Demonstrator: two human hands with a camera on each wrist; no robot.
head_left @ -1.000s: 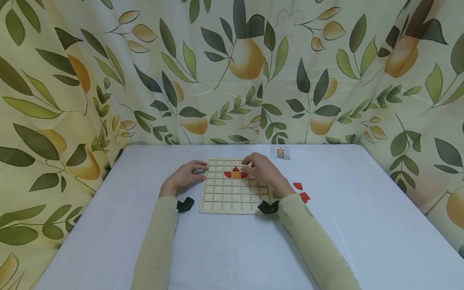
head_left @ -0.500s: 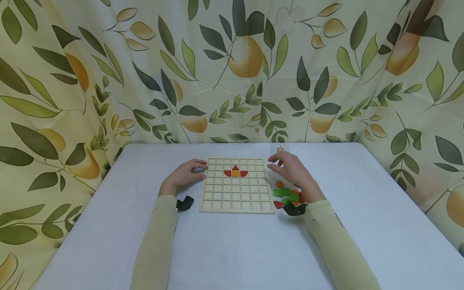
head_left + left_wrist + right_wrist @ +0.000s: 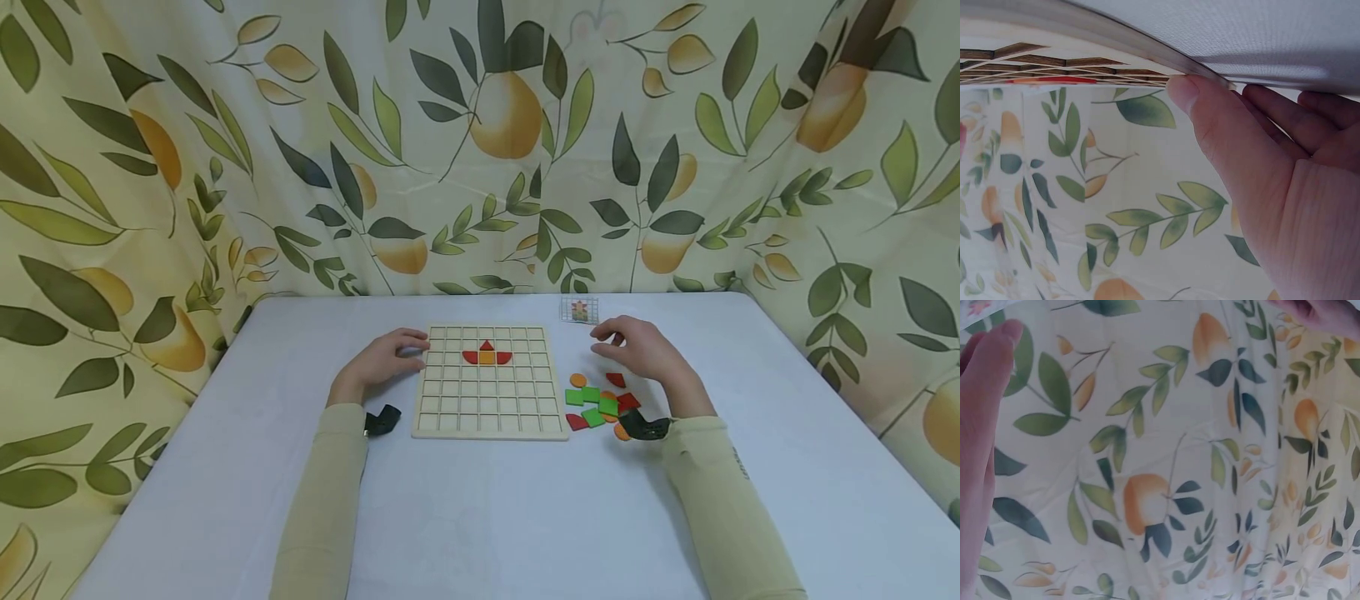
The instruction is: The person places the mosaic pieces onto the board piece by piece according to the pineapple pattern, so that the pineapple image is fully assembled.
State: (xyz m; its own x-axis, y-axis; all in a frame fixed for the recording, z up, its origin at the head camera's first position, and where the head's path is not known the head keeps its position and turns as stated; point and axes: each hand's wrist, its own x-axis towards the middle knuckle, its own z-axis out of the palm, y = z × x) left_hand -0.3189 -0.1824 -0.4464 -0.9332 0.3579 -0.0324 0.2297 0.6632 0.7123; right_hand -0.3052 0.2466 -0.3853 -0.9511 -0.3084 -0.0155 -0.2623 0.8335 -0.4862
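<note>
A wooden grid board (image 3: pixel 487 400) lies flat on the white table. In its upper rows sit a red triangle (image 3: pixel 487 345), an orange square (image 3: pixel 487 358) and two red quarter-rounds (image 3: pixel 471 357) beside the square. My left hand (image 3: pixel 416 343) rests on the table with its thumb (image 3: pixel 1210 119) against the board's left edge (image 3: pixel 1116 50). My right hand (image 3: pixel 611 337) hovers, relaxed and holding nothing, right of the board, just beyond a heap of loose pieces: green squares (image 3: pixel 592 395), an orange disc (image 3: pixel 577 380) and red pieces (image 3: pixel 617 380).
A small pattern card (image 3: pixel 580 311) lies at the back of the table, beyond the board's right corner. A leaf-and-pear curtain (image 3: pixel 480 150) closes in the back and both sides. Bare tabletop (image 3: pixel 487 508) stretches between my sleeves.
My right hand has left the board's upper rows and moved right, past the board's edge, uncovering the heap of loose pieces. The left hand has stayed at the board's edge.
</note>
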